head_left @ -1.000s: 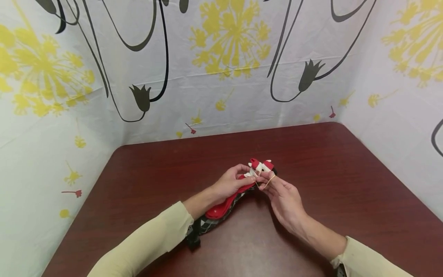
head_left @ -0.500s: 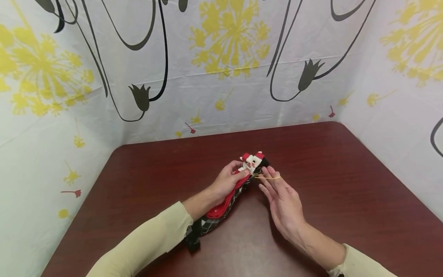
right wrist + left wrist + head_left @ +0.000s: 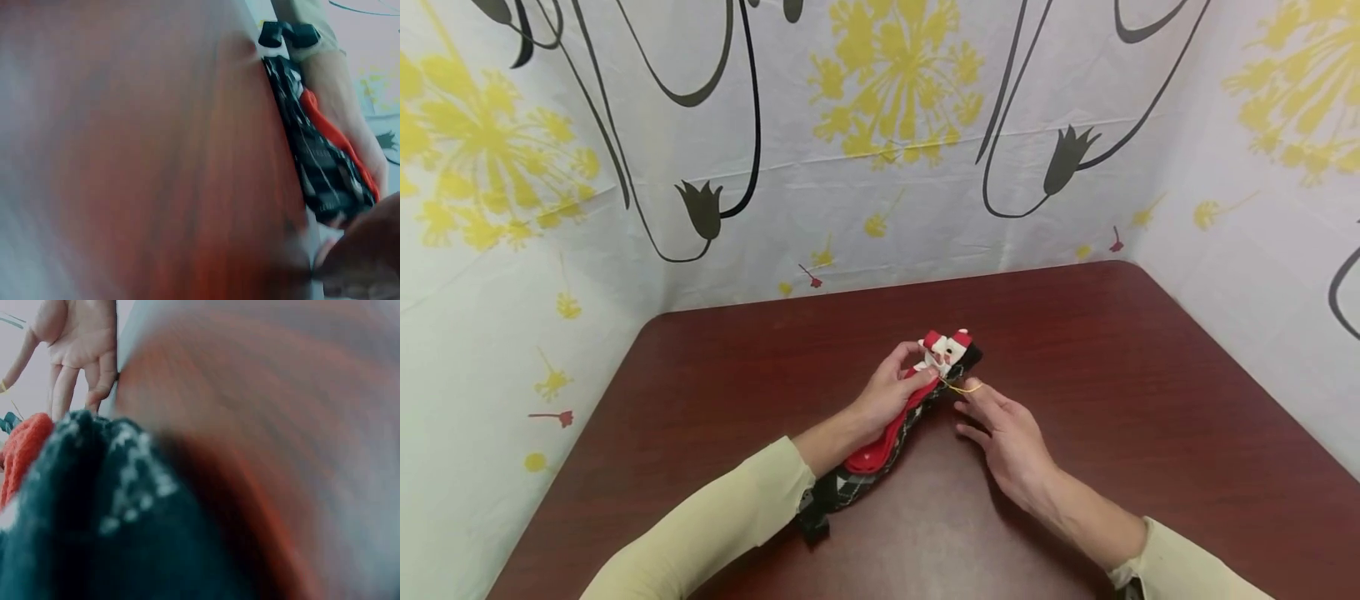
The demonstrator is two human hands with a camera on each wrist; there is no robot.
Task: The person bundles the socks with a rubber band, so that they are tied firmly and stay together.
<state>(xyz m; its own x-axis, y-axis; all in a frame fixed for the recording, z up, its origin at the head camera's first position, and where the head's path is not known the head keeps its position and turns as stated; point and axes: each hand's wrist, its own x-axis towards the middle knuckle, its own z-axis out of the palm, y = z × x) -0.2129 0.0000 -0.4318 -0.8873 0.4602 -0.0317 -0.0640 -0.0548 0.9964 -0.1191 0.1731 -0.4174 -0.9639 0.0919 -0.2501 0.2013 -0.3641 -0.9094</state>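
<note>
My left hand (image 3: 887, 400) grips a long bundle of folded knit socks (image 3: 916, 417), black and white argyle outside and red inside. Two small Santa faces (image 3: 946, 350) with red hats top its far end. A thin yellow rubber band (image 3: 961, 388) runs from the bundle near my left thumb to my right hand (image 3: 1011, 433). In the left wrist view the band loops the thumb of the right hand (image 3: 78, 337), whose other fingers are loosely extended. The knit socks (image 3: 112, 487) fill the lower left there. The right wrist view shows the argyle side of the socks (image 3: 312, 150).
Under the hands is a dark reddish-brown wooden table (image 3: 760, 375). White cloth walls (image 3: 895, 217) with yellow and grey flower prints enclose its back and sides. A black wrist strap (image 3: 815, 508) sits on the left wrist, near the socks' lower end.
The right hand has drawn away from the Santa faces, down and slightly right, with the band stretched and then slacker. The left hand and socks have shifted slightly left.
</note>
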